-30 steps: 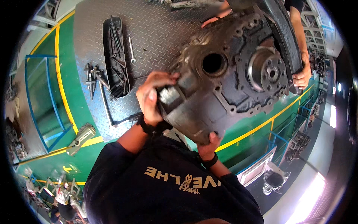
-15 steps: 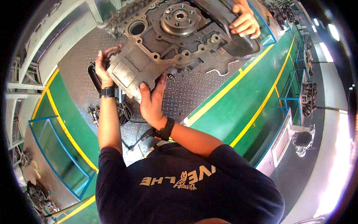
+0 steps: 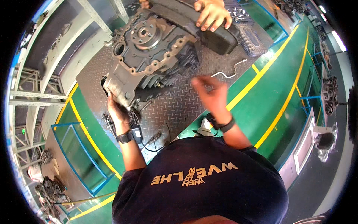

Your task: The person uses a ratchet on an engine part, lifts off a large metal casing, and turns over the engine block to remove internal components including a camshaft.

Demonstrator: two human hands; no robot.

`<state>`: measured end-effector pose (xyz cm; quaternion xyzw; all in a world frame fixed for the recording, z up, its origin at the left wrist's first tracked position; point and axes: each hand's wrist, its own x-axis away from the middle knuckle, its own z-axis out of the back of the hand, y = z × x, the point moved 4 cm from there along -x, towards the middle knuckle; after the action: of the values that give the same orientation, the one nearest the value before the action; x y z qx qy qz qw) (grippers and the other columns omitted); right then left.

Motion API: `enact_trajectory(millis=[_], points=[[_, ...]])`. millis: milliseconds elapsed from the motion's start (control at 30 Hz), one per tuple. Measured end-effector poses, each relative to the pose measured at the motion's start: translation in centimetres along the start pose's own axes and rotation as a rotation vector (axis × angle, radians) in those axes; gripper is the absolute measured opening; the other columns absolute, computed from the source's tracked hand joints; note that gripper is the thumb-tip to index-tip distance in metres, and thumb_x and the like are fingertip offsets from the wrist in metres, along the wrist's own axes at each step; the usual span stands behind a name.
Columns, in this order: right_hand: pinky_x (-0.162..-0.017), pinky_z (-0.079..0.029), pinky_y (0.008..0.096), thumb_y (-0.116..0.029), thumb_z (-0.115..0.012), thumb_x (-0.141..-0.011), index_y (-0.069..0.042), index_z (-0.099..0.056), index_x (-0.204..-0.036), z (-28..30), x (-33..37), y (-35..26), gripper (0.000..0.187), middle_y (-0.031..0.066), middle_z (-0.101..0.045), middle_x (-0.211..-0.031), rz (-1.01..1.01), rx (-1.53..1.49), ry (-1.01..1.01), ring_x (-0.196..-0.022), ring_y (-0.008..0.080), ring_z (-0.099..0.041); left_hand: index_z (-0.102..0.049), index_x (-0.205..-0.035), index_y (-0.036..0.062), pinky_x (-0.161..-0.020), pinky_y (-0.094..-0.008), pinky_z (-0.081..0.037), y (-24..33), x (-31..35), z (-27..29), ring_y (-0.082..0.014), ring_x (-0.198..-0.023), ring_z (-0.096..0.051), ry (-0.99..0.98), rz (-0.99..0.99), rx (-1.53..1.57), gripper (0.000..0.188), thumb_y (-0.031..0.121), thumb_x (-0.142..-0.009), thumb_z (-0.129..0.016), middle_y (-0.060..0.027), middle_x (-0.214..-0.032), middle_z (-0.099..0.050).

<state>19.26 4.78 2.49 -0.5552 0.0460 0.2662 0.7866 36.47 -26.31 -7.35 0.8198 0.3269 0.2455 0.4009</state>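
A grey metal engine block point(image 3: 149, 61) stands tilted on the workbench point(image 3: 164, 108), its round crankshaft flange point(image 3: 145, 34) facing up. My left hand point(image 3: 120, 115) cups the lower left corner of the block, with part of the fingers hidden against it. My right hand point(image 3: 213, 95) is off the block, over the bench to its right; it is blurred, with a gap between thumb and fingers and nothing seen in it. At the far side, another person's hand point(image 3: 213, 15) lies on the black oil pan point(image 3: 220, 39) on the block.
A silver bent crank-shaped rod point(image 3: 232, 72) lies on the bench at the right. Behind it are a grey tool case point(image 3: 251, 39) and several sockets point(image 3: 238, 14). Black tools with cables point(image 3: 136, 128) lie near my left wrist. Yellow lines mark the green floor point(image 3: 257, 97).
The engine block has swung and tilted leftward, showing its ribbed side. My right hand has let go of its edge and moved right. My left hand has shifted nearer to me underneath it.
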Motion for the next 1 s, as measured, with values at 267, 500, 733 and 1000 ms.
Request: enact_trajectory(millis=[267, 500, 733, 1000], points=[[-0.09, -0.05, 0.0449, -0.043, -0.089, -0.064, -0.006, -0.055, -0.127, 13.6, -14.1, 2.3, 0.081, 0.0179, -0.06, -0.12, 0.419, 0.163, 0.211, -0.108, 0.0346, -0.059, -0.049, -0.141, 0.0055, -0.101, -0.0432, -0.047, 2.7, -1.8, 0.2, -0.0298, -0.117, -0.059, 0.142, 0.309, -0.138, 0.064, 0.052, -0.098, -0.047, -0.0125, -0.131, -0.061], [-0.082, -0.048, 0.0483, -0.052, -0.081, -0.066, -0.019, -0.057, -0.134, 9.1, -16.3, 6.8, 0.079, 0.0185, -0.053, -0.124, 0.438, 0.135, 0.008, -0.099, 0.0346, -0.058, -0.036, -0.15, 0.0058, -0.108, -0.0464, -0.042, 3.9, -2.8, -1.7, -0.0318, -0.129, -0.051, 0.028, 0.394, -0.295, 0.079, 0.065, -0.098, -0.038, -0.0121, -0.146, -0.048], [-0.086, -0.05, 0.0495, -0.043, -0.065, -0.081, -0.034, -0.056, -0.13, 12.9, -20.1, 9.1, 0.05, 0.0133, -0.058, -0.127, 0.448, -0.122, 0.197, -0.111, 0.0331, -0.061, -0.035, -0.151, 0.0119, -0.108, -0.0507, -0.039, 1.1, -6.9, -11.4, -0.0343, -0.132, -0.046, 0.139, 0.515, -0.851, 0.094, 0.08, -0.087, -0.036, -0.0142, -0.149, -0.043], [-0.083, -0.05, 0.0451, -0.06, -0.073, -0.072, -0.032, -0.064, -0.123, 16.8, -28.2, 18.0, 0.058, 0.0115, -0.062, -0.118, 0.409, -0.249, 0.044, -0.099, 0.0318, -0.064, -0.033, -0.152, 0.0124, -0.112, -0.0589, -0.028, 6.5, 5.3, -5.9, -0.0395, -0.137, -0.036, 0.7, 0.742, -0.803, 0.104, 0.088, -0.081, -0.026, -0.0158, -0.153, -0.036]])
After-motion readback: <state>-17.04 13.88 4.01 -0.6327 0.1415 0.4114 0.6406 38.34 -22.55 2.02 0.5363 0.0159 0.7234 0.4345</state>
